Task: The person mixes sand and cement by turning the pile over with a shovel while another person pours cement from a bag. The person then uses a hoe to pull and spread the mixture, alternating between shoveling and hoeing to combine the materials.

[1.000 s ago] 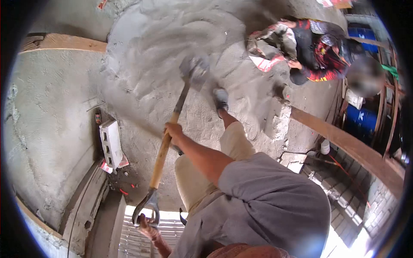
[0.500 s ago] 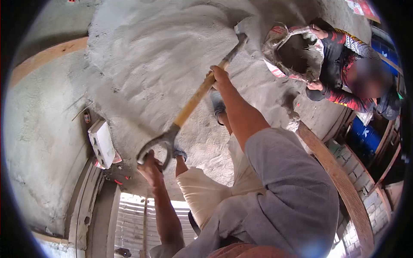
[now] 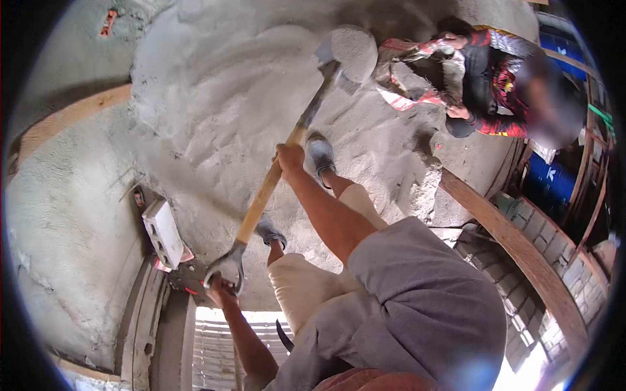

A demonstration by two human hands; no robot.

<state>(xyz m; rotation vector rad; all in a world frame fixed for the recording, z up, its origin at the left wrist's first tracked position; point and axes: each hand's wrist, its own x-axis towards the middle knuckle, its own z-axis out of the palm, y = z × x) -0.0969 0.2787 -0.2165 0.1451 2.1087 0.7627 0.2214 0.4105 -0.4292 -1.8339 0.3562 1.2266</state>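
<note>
No legible brand, label or writing is visible on any item. Left hand (image 3: 220,291): fingers wrapped around the metal D-grip of the shovel (image 3: 267,186) at lower left of frame, arm bent upward from the bottom edge. Right hand (image 3: 289,156): fingers closed around the wooden shaft at mid-frame, arm extended. The shovel runs diagonally to the upper centre, its blade loaded with grey sand (image 3: 228,85). At upper right, a co-worker's hands hold a sack (image 3: 417,72) open just beside the blade. A white block (image 3: 163,233) lies at left.
</note>
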